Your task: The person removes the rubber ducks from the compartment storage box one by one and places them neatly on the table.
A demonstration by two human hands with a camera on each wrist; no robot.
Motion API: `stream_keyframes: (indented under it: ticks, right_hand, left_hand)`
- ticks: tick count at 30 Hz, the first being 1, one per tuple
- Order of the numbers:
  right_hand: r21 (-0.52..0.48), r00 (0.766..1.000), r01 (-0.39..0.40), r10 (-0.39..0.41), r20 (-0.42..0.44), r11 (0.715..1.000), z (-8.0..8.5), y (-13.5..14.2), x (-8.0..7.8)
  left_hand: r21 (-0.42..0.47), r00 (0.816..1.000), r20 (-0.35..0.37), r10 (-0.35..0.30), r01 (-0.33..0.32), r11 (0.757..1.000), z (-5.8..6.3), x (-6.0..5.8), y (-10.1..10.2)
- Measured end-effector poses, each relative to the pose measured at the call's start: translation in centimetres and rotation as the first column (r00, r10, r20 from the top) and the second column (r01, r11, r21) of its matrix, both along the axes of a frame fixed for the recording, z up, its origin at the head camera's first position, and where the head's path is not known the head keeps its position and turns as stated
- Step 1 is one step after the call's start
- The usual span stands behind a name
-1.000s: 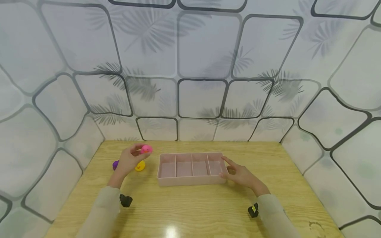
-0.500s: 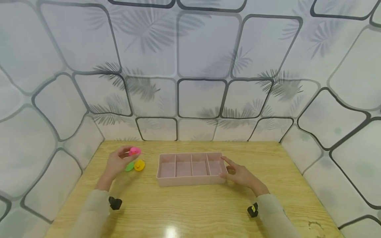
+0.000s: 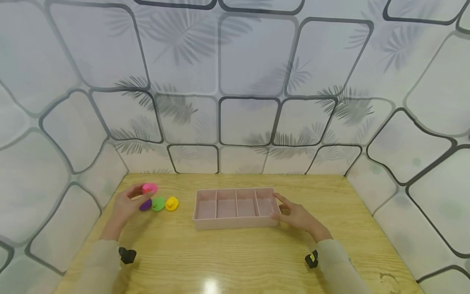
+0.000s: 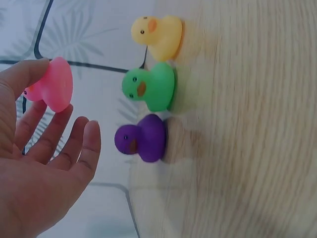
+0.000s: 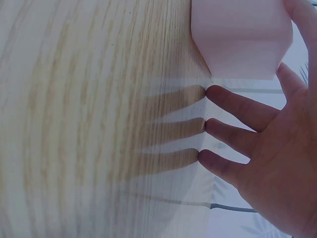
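Note:
My left hand (image 3: 125, 204) pinches a pink rubber duck (image 4: 59, 85) between thumb and fingers, held above the table on the left. Just below it stands a purple rubber duck (image 4: 148, 139), partly hidden by the hand in the head view. To its right are a green rubber duck (image 3: 158, 204) and a yellow rubber duck (image 3: 171, 203), in a row. At the table's middle lies a pale pink divided box (image 3: 235, 223). My right hand (image 3: 299, 216) holds its right end with thumb and index finger; the other fingertips (image 5: 212, 91) touch the table.
The box has several compartments in one row, with nothing seen in them. The wooden table (image 3: 235, 261) ends at patterned walls (image 3: 249, 122) at the back and both sides. A small black device (image 3: 127, 255) sits at each wrist.
My left hand has moved left with the pink duck, from above the yellow duck to above the purple one. The green duck has come into sight. The right hand and box stay put.

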State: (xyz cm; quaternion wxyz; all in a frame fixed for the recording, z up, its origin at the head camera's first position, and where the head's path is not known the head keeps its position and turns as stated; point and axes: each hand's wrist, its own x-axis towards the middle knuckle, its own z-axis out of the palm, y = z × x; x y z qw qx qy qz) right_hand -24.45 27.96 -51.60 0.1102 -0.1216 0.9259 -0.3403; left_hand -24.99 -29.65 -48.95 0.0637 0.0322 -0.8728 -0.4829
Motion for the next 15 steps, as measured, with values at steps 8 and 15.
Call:
stream_keyframes:
  ticks: [8, 15]
  right_hand:
    - [0.004, 1.000, 0.009, -0.009, 0.000, 1.000, 0.1, -0.2, -0.1]
    - [0.016, 1.000, 0.013, -0.013, 0.001, 1.000, 0.1, -0.2, -0.1]
  left_hand:
    - [-0.010, 0.998, 0.019, 0.058, -0.058, 0.998, -0.3, 0.7, -1.8]
    - [0.043, 0.995, -0.014, 0.096, -0.095, 0.995, -1.2, 1.1, -2.9]
